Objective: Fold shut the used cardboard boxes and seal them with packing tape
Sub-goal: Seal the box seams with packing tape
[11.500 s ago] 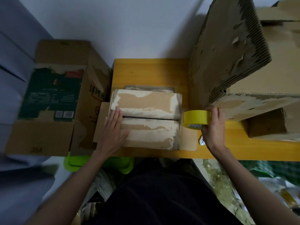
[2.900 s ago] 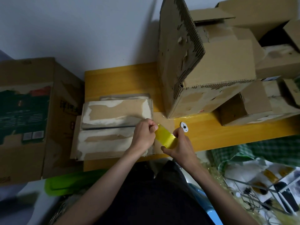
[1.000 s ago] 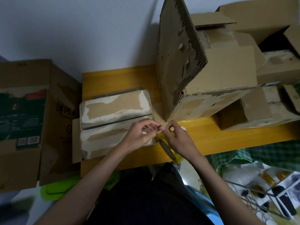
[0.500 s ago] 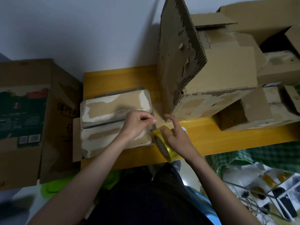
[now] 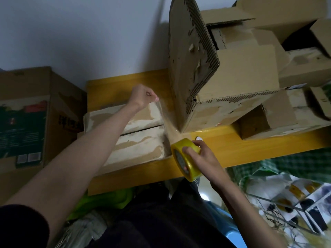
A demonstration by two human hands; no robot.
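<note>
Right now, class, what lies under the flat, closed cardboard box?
The flat box rests on a cardboard sheet lying on the yellow table. Only the sheet's edges show; the box covers the rest.

Your left hand (image 5: pixel 143 95) pinches free end of clear tape strip (image 5: pixel 167 120), stretched over right end of flat brown cardboard box with torn white patches (image 5: pixel 136 138). Your right hand (image 5: pixel 202 158) grips yellow packing tape roll (image 5: pixel 186 158) at yellow wooden table (image 5: pixel 241 149) edge. Tall torn cardboard box (image 5: pixel 223 77) stands just beside.
</note>
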